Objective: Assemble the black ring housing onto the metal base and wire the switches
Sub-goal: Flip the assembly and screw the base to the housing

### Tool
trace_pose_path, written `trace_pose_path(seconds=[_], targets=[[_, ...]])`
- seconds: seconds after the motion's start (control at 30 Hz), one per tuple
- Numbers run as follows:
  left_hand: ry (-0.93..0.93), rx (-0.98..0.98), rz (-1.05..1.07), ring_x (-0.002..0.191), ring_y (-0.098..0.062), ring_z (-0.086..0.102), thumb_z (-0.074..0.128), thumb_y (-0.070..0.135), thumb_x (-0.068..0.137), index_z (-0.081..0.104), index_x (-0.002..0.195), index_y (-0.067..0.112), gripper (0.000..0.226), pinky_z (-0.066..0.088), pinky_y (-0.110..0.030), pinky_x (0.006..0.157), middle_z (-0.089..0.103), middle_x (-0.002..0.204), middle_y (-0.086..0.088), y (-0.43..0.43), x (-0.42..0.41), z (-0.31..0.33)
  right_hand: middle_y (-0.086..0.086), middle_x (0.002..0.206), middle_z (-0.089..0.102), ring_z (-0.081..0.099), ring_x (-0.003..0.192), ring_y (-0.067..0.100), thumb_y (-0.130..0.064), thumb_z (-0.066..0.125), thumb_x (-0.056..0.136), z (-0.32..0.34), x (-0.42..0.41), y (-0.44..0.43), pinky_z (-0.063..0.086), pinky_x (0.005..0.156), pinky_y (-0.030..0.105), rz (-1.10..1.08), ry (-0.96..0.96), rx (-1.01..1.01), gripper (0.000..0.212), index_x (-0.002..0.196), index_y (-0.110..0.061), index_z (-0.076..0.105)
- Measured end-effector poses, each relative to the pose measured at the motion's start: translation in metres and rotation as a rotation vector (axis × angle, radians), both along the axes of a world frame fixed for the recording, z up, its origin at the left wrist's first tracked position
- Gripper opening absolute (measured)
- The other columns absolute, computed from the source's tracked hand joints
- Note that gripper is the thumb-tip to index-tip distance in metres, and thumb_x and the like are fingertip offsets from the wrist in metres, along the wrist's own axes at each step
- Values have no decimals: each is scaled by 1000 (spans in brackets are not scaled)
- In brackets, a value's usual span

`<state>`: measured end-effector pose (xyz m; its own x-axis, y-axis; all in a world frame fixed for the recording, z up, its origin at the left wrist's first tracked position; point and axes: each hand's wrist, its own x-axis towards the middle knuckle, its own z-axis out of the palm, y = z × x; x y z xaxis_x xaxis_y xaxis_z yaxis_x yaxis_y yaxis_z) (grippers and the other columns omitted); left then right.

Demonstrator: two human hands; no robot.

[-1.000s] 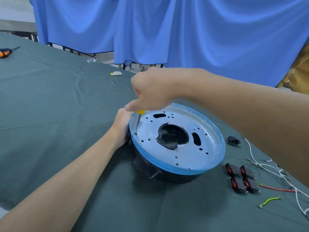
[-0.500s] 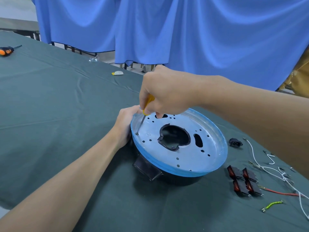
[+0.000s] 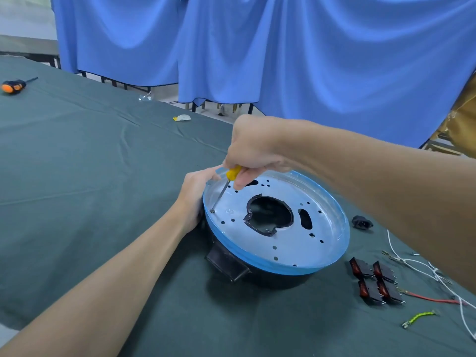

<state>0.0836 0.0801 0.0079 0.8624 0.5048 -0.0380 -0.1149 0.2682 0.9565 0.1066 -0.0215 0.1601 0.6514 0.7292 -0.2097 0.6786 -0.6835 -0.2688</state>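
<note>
Since a second ago my view shows the right hand (image 3: pixel 255 148) shifted to the right. More of the yellow-handled screwdriver (image 3: pixel 233 172) now shows below its fingers, and the steel shaft leans more. Its tip is at the same hole near the left rim as before.

A wrinkled dark green tablecloth (image 3: pixel 90 176) covers the table, with blue curtains (image 3: pixel 309 60) hanging behind it. An orange and black screwdriver (image 3: pixel 14 86) lies far off to the left.

The round silver metal base (image 3: pixel 291 243), edged in blue film, sits on top of the black ring housing (image 3: pixel 270 276) at the middle of the cloth. The right hand's fingers are curled round the yellow handle above the base's far-left edge. The left hand (image 3: pixel 195 194) grips that same edge from outside, thumb on the blue rim and its other fingers hidden.

Four black rocker switches with red faces (image 3: pixel 374 280) lie in a cluster just right of the housing. They are well apart from both hands and sit beside loose white wires (image 3: pixel 417 264).
</note>
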Motion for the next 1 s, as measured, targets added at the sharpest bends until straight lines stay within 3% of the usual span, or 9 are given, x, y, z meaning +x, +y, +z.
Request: trace_pose_path(seconds=[0.1,0.2,0.3,0.43,0.53,0.67,0.83,0.93,1.0], targets=[[10,-4,17,65,-24,60,48,6,80,77,73,19,33,45,-31,65,67,72,-7,1,1,0,-2,44,63,72,63,18,-5,49,97,0,3,-2,59,81,30,-65,131,92,12,86,-2,54],[16,10,26,49,-15,57,48,5,84,57,66,7,20,45,-19,50,63,55,3,0,2,0,-2,38,55,50,32,13,-16,50,97,3,3,-10,45,45,17,33,13,-23,26,71,-10,51],[9,-20,26,38,-12,52,46,3,85,39,65,11,22,39,-13,41,54,43,8,-2,3,0,1,56,59,47,41,16,-32,62,90,10,-2,-16,41,47,18,212,-135,-189,30,71,-11,52],[27,-58,48,49,-17,47,52,9,77,50,48,8,29,36,-22,52,51,50,4,0,4,-2,1,81,72,59,47,5,-19,60,91,11,-8,-9,42,40,18,444,-429,-217,12,91,-9,66],[59,-54,63,49,-17,43,57,15,69,44,40,23,33,32,-27,55,45,48,4,0,2,0,-3,64,70,60,50,-5,-16,65,87,12,-10,-5,47,47,17,541,-445,-125,9,79,-20,62],[38,-30,49,68,-23,50,59,23,58,54,69,12,16,38,-33,67,52,70,-9,-2,1,4,0,47,65,59,42,1,-28,54,93,10,-6,-1,48,49,18,559,-462,-114,28,75,-10,64],[28,-14,68,60,-21,47,54,26,60,50,55,19,9,36,-33,65,48,59,0,-2,3,3,0,75,54,59,88,26,-51,48,95,4,-5,2,45,59,33,470,-504,-139,46,92,-8,62],[6,-21,53,43,-11,51,58,21,64,55,36,24,28,38,-27,56,54,46,7,-2,2,0,3,91,65,65,65,11,-38,58,90,15,-6,1,50,50,23,433,-349,-239,34,108,-9,64],[-3,-39,30,37,-9,46,58,19,62,49,30,23,33,34,-27,52,47,40,9,-2,3,0,2,81,67,64,58,9,-26,59,90,16,-6,0,45,43,18,477,-361,-234,23,104,-9,66]])
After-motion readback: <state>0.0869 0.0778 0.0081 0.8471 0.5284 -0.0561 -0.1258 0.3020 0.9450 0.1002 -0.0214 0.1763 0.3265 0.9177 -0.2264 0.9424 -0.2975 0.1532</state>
